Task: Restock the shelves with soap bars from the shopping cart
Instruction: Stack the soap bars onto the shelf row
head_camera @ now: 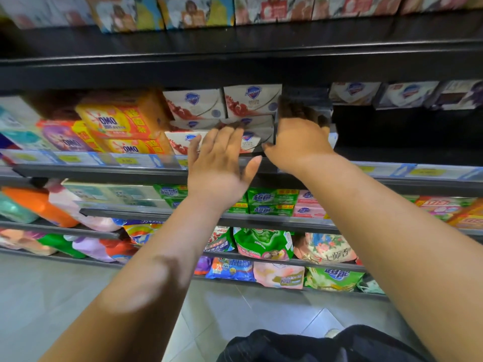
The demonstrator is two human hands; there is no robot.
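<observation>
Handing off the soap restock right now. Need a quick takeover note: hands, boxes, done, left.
Left hand: open, straight fingers pressing the front of the lower white soap boxes.
Right hand: at the stack's right end, thumb against the lower box. Its fingers reach back into shadow, so the grip is unclear.
Soap: stacked in rows on the middle shelf, right of the OMO packs.
Done: this stack is in place and looks like it is being squared up.
Left: the dark gap right of the stack looks unfilled. The cart is not in view.
</observation>
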